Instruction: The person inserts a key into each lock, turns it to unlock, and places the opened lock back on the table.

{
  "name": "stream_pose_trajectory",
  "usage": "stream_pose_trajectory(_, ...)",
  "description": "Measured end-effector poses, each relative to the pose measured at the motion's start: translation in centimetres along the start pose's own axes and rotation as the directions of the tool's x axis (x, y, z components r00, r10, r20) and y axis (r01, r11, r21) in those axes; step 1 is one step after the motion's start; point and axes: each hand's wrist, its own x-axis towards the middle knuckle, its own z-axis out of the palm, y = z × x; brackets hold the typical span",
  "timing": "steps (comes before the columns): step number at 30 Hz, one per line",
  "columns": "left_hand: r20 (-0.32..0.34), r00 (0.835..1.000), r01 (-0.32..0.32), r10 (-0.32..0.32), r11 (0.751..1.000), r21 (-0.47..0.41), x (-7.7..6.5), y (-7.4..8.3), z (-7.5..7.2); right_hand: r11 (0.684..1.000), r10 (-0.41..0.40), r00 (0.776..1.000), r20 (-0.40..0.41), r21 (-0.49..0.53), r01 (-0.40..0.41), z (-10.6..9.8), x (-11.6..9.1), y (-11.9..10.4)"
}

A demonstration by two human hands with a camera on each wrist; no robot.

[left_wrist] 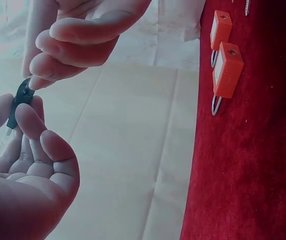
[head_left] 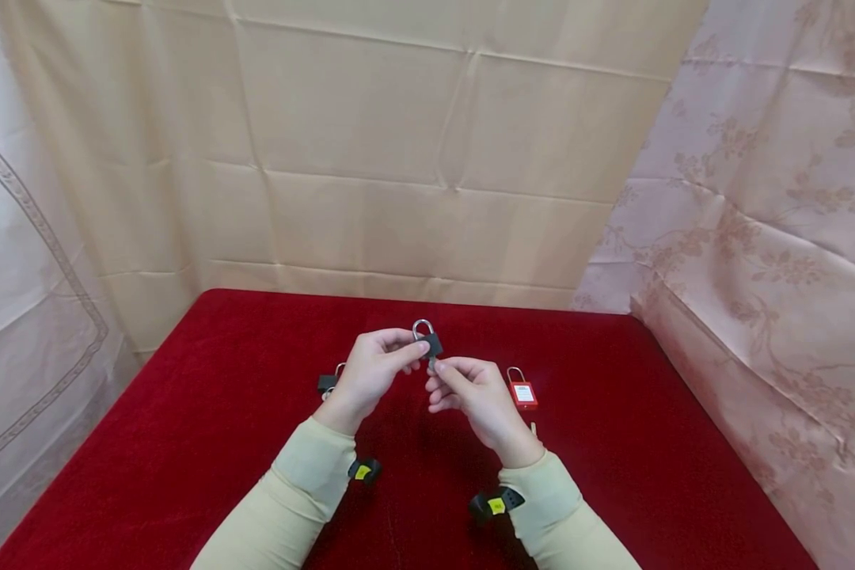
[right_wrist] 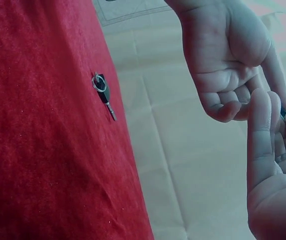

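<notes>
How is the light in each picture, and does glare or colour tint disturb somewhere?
Head view: soft, fairly even light, but the black padlock with silver shackle appears too small for fine detail; left wrist view: glare washes out the upper-left corner, while the red plush tablecloth darkens rightward; right wrist view: bright upper-right corner, and the creased beige curtain looks cool.

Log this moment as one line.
left hand: grips black padlock | right hand: pinches apparent key at padlock's underside | red padlocks: on red cloth
</notes>
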Motion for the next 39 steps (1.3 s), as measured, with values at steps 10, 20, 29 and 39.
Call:
stream_pose_trajectory(10, 0.006, 1.000, 0.009, -0.009, 1.000, -0.015, 0.02, 0.13, 0.15, 1.000, -0.016, 1.000, 0.017, 0.027, 0.016, -0.25, 0.08, 0.18)
stream_pose_trajectory(20, 0.011, 1.000, 0.017, -0.017, 0.999, -0.027, 0.03, 0.13, 0.16, 0.999, -0.017, 0.999, 0.050, 0.048, 0.015, -0.34, 0.05, 0.14)
stream_pose_trajectory(29, 0.010, 0.999, 0.033, -0.033, 0.999, -0.018, -0.02, 0.15, 0.23, 0.994, 0.004, 0.996, 0.085, 0.107, -0.013, -0.19, -0.08, 0.09)
stream_pose_trajectory(39, 0.015, 0.998, 0.061, -0.061, 0.997, -0.054, -0.16, 0.07, 0.19, 0.980, 0.016, 0.994, 0.111, 0.197, -0.038, -0.11, -0.17, 0.11)
